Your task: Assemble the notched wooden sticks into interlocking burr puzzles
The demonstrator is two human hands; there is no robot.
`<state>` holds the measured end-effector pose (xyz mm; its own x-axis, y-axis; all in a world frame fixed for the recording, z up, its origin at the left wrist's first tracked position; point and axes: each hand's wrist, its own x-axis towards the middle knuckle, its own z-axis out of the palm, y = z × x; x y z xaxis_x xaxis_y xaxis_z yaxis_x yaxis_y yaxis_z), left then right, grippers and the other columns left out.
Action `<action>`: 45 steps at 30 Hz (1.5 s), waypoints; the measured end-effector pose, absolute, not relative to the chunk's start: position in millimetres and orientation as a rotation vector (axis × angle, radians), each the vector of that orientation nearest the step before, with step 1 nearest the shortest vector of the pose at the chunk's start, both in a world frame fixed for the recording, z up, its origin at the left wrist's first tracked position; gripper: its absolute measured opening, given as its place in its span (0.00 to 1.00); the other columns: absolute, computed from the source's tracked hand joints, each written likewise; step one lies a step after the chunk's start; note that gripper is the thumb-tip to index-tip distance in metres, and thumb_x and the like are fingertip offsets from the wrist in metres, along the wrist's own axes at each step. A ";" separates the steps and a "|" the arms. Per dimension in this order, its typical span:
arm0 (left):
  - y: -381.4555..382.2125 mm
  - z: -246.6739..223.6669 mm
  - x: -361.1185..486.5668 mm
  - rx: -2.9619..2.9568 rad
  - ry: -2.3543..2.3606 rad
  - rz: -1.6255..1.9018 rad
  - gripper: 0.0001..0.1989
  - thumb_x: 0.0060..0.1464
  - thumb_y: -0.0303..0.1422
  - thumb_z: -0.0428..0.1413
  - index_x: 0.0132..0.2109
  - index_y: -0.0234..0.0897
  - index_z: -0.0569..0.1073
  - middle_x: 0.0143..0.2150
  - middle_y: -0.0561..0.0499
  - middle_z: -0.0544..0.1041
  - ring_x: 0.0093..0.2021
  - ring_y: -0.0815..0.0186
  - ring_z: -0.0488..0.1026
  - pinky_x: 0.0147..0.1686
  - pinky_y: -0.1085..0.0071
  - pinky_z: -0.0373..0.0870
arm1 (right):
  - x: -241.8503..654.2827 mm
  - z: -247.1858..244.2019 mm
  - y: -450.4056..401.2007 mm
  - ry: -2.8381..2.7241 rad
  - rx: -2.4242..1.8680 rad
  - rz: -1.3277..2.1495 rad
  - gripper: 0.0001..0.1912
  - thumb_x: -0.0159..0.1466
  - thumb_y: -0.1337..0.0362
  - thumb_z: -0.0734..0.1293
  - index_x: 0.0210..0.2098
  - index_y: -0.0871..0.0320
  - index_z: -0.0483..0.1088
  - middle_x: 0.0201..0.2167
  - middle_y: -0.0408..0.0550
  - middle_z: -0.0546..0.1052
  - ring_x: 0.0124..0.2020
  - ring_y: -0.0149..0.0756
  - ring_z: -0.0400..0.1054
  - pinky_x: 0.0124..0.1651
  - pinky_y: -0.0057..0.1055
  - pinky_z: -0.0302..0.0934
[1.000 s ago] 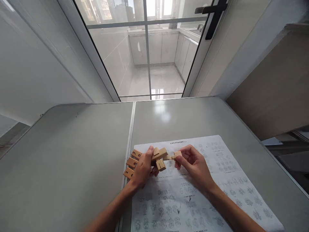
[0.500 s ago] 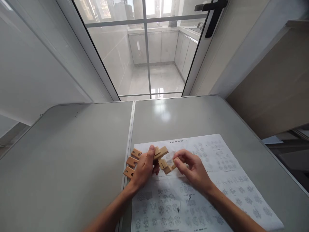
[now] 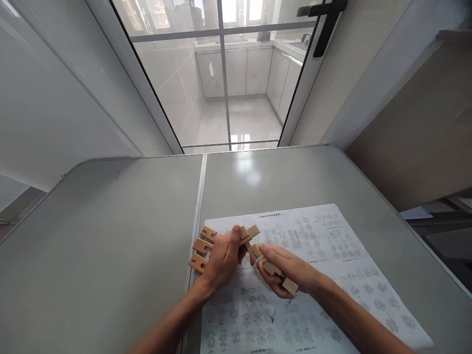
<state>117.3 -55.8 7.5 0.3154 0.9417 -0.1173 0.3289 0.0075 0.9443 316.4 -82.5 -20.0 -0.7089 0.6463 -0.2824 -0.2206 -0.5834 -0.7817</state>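
Note:
My left hand (image 3: pixel 223 255) is closed around light wooden puzzle pieces (image 3: pixel 250 232) that cross each other, its thumb on top. Another light block with a slot (image 3: pixel 255 252) projects from these toward my right hand (image 3: pixel 285 265). The right thumb and fingers are closed at that block's end. A notched wooden puzzle piece (image 3: pixel 289 285) lies across the right palm and fingers. Beside the left hand are several darker wooden pieces with rounded notches (image 3: pixel 199 262), two of them showing printed numbers. The left fingers are partly hidden behind the blocks.
A large printed sheet (image 3: pixel 354 255) with small puzzle drawings lies under the hands on the grey table (image 3: pixel 121 236). A metal seam (image 3: pixel 201 182) crosses the tabletop. Beyond the far edge stands a glass door with a black handle (image 3: pixel 326 27).
My right hand has moved down and turned palm inward, and the notched piece now lies in it. My left hand and its blocks have shifted slightly right.

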 end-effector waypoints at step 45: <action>-51.4 9.9 116.6 1.360 1.080 0.569 0.38 0.71 0.61 0.37 0.23 0.39 0.63 0.19 0.54 0.64 0.21 0.70 0.60 0.27 0.69 0.59 | 307.2 -11.3 -84.5 -1.181 -0.907 2.021 0.30 0.75 0.36 0.59 0.34 0.57 0.66 0.19 0.33 0.62 0.12 0.27 0.63 0.17 0.24 0.54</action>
<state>116.6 -51.4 9.9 0.4403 0.8528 -0.2809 0.2505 0.1838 0.9505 307.2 -84.5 -11.3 -0.5714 0.7822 -0.2485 -0.1678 -0.4077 -0.8976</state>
